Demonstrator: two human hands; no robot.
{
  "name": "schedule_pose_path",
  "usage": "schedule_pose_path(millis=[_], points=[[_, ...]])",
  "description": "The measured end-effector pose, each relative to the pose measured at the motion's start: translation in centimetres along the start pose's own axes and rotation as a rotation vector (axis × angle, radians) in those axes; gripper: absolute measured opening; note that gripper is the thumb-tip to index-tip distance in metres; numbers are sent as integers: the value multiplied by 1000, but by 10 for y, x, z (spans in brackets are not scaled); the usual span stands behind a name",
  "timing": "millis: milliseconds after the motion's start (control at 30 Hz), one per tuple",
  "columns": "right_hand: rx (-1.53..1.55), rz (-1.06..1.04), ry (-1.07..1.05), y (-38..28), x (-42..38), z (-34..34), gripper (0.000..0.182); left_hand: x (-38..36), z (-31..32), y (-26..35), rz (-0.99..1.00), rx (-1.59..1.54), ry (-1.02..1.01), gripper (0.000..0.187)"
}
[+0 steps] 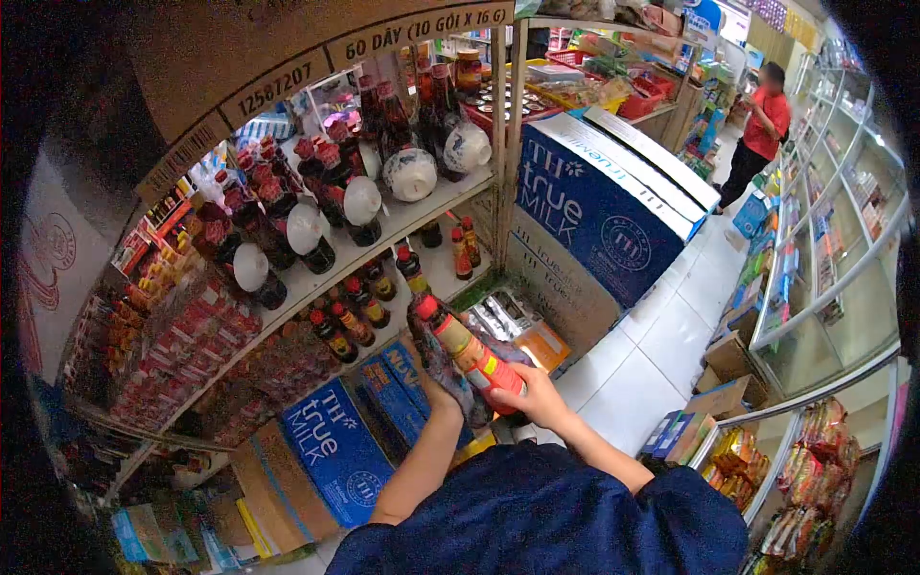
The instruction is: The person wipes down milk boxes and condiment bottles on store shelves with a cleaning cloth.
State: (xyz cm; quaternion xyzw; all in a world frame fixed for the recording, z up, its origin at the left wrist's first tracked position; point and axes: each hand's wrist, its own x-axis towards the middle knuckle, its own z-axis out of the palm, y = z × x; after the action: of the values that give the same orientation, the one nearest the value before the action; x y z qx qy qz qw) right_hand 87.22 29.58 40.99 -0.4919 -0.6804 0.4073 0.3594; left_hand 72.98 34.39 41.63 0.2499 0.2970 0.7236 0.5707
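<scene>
A sauce bottle [467, 350] with a red cap and a red and yellow label lies tilted across the space between my hands. My right hand [535, 395] is closed around its base end. Along the bottle's side and under it runs a dark grey cloth [443, 362]. My left hand [441, 395] grips this cloth from the left, its fingers mostly hidden behind it. Just beyond the cap, another red-capped bottle [410, 268] stands by the shelf edge.
Dark bottles, some with white bowls [410, 174] attached, line the upper shelf [383, 225]. Smaller sauce bottles [353, 324] stand below. Blue milk cartons [331, 446] sit lower left, and a stacked carton [589, 201] behind. A person in red [764, 125] stands down the tiled aisle.
</scene>
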Motion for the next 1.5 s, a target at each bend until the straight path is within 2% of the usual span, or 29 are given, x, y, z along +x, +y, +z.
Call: schedule_pose_path(millis=[67,100,200,267,300,333,400,433,467,533,600,667,733,767,800,867,900,967,1000,1067,1133,1200,1233,1267,1300,1333,1367,1433,1500], points=[[172,48,-98,8,2,1,41,-3,11,14,-137,-314,-83,49],[343,101,-199,11,1,1,40,4,8,14,-141,-314,-82,49],[384,107,-381,12,2,-4,39,28,-8,25,-238,-172,-47,45],[466,85,-392,12,0,-3,41,38,-9,40,-235,-252,-327,43],[549,67,-408,12,-1,-3,42,43,-5,40,-108,-280,-442,39],[549,63,-414,14,0,-3,42,39,1,39,-101,-278,-440,39],[331,-19,-325,21,2,-3,44,22,24,45,-50,-322,-51,37],[279,-49,-290,24,4,-2,44,41,-17,15,-121,-204,-183,34],[283,-51,-291,21,6,-2,44,40,-40,-9,-120,-200,-182,34],[300,-42,-233,12,8,-6,42,26,-62,-45,-427,-762,-395,39],[435,-18,-220,19,10,-1,42,-22,19,19,-348,-540,-190,45],[707,97,-345,10,12,-6,45,-20,16,22,-349,-574,-216,49],[643,73,-412,9,14,-4,46,-13,-1,21,-262,-304,36,47],[582,47,-472,10,15,-3,47,-12,13,47,50,125,-50,49],[487,51,-550,19,15,-1,50,-19,31,69,241,481,36,56],[498,-13,-455,29,7,4,72,-27,31,87,348,662,-146,70],[503,-9,-459,26,5,5,72,-32,27,89,345,666,-142,70],[881,80,-714,18,10,2,87,-41,19,91,-79,61,-414,85],[960,183,-899,17,14,-5,97,-42,14,88,-81,64,-411,85],[1066,136,-782,0,12,-2,93,-38,4,75,-232,35,-724,98],[1106,191,-607,3,4,8,87,-30,-5,57,-176,83,-686,97],[1078,238,-677,23,7,15,82,-4,-20,41,-149,-79,-830,89],[950,208,-563,19,10,20,78,-2,-19,39,-148,-68,-657,79],[822,182,-451,13,11,24,74,3,-16,36,-128,-108,-610,68],[447,54,-220,6,10,25,56,10,-17,36,-61,-27,-553,59],[-31,-105,13,-2,10,24,59,16,-18,38,5,54,-494,49],[-60,-71,60,-11,10,23,58,16,-11,40,6,52,-495,49],[-85,-33,107,-27,6,17,58,8,4,46,29,257,-99,35],[18,98,-106,-36,6,4,59,3,10,51,71,261,-87,32]])
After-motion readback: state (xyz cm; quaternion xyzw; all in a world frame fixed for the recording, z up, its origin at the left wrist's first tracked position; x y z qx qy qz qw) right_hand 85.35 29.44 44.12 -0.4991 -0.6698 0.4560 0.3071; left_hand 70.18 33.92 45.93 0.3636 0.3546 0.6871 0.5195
